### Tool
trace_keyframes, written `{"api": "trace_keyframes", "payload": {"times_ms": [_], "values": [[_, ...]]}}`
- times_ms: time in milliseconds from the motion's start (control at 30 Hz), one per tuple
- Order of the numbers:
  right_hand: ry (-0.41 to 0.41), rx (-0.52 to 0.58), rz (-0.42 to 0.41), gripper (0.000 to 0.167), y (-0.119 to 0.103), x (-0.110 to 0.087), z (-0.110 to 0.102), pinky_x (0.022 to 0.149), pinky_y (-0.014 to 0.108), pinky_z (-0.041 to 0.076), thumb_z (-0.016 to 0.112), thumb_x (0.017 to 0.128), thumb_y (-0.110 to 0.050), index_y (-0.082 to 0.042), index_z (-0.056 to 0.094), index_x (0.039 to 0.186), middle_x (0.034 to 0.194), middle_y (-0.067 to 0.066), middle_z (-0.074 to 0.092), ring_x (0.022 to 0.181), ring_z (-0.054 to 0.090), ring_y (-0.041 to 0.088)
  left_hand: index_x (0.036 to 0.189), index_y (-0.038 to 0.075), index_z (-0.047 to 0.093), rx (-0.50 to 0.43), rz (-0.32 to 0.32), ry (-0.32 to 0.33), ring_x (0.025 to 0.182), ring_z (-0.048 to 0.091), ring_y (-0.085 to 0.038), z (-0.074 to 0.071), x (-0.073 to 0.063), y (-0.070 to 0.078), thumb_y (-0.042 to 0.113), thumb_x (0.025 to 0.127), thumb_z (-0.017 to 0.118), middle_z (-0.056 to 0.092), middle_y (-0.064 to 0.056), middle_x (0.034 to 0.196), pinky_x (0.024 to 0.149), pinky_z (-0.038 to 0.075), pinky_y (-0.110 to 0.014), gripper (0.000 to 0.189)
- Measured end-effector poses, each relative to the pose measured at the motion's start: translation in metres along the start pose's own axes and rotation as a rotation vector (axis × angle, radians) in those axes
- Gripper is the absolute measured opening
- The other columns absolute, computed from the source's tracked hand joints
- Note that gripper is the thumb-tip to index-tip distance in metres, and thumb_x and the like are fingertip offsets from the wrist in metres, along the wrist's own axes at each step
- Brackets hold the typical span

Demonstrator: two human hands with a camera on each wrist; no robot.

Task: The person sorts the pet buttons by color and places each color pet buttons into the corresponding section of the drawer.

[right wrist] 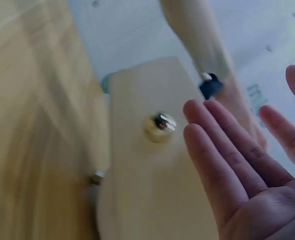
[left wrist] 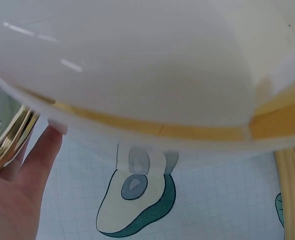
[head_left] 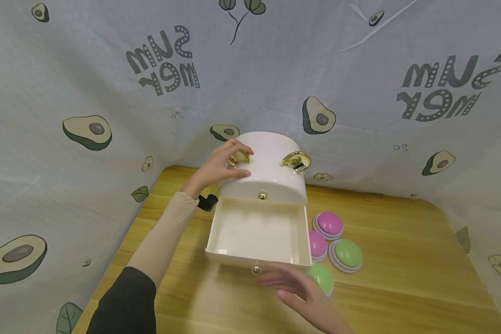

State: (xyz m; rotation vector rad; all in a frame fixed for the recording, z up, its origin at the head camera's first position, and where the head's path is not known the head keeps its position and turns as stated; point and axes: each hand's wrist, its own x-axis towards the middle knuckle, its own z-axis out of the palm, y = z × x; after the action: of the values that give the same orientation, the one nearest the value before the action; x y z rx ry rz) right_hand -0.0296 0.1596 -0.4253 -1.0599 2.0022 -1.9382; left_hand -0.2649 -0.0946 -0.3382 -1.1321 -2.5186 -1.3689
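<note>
A white drawer box [head_left: 271, 144] with a domed top and two gold ear-shaped pieces stands at the back of the table. Its lower drawer [head_left: 254, 260] is pulled out, and the inside shows bare. My left hand [head_left: 219, 167] holds the left gold ear [head_left: 240, 158], thumb in front and fingers behind; the left wrist view shows this gold ear [left wrist: 12, 135] beside the hand. Just in front of the drawer, my right hand [head_left: 302, 292] has its fingers extended near the gold knob [head_left: 256, 269]. In the right wrist view, the knob [right wrist: 160, 126] is apart from the fingertips.
Right of the drawer lie round push-button lights or domes: a pink dome [head_left: 330, 223], a second pink dome [head_left: 317, 244], a green dome [head_left: 348, 253] and another green dome [head_left: 320, 278]. An avocado-print cloth [head_left: 267, 93] hangs behind the wooden table [head_left: 401, 260].
</note>
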Motion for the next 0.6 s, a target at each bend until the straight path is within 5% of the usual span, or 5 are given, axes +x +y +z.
{"api": "trace_keyframes", "payload": {"times_ms": [333,600], "values": [[0.278,0.150,-0.344,0.048,-0.008,-0.021,-0.049,0.101,0.037,0.039,0.026,0.086,0.027,0.024,0.027,0.134,0.131,0.031,0.049,0.122,0.051,0.033,0.124,0.016,0.059,0.033,0.004,-0.013,0.104,0.046,-0.018,-0.001,-0.002,-0.002,0.024,0.081,0.078,0.048,0.000,0.116,0.086,0.043,-0.034,0.048],[0.464,0.120,-0.335,0.054,0.000,-0.045,-0.072,0.104,0.033,0.032,0.024,0.080,0.032,0.026,0.022,0.134,0.136,0.029,0.044,0.128,0.045,0.031,0.124,0.016,0.059,0.030,0.007,-0.013,0.104,0.046,-0.018,-0.001,-0.001,-0.002,0.025,0.081,0.078,0.048,0.001,0.116,0.087,0.042,-0.035,0.048]]}}
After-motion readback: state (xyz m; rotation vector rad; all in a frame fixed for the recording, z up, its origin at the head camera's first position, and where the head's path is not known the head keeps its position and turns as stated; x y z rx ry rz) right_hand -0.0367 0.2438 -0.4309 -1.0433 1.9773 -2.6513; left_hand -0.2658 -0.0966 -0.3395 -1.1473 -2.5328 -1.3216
